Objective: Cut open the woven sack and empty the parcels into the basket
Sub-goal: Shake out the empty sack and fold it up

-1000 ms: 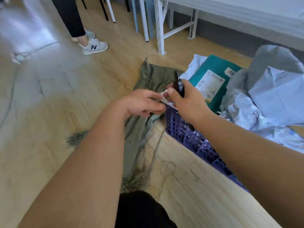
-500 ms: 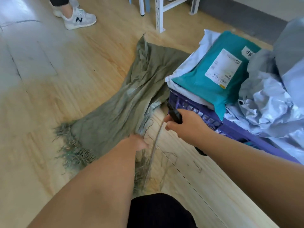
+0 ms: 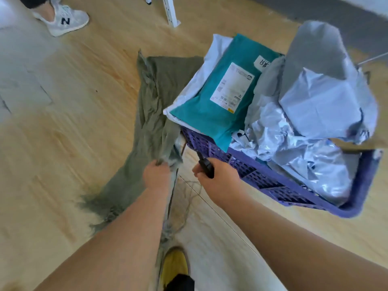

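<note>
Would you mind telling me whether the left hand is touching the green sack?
Touching: the head view shows the left hand gripping a bunched fold of the green sack.

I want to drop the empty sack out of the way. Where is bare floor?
Bare floor lies left of the sack, up to the sneaker. The basket is crowded with parcels.
</note>
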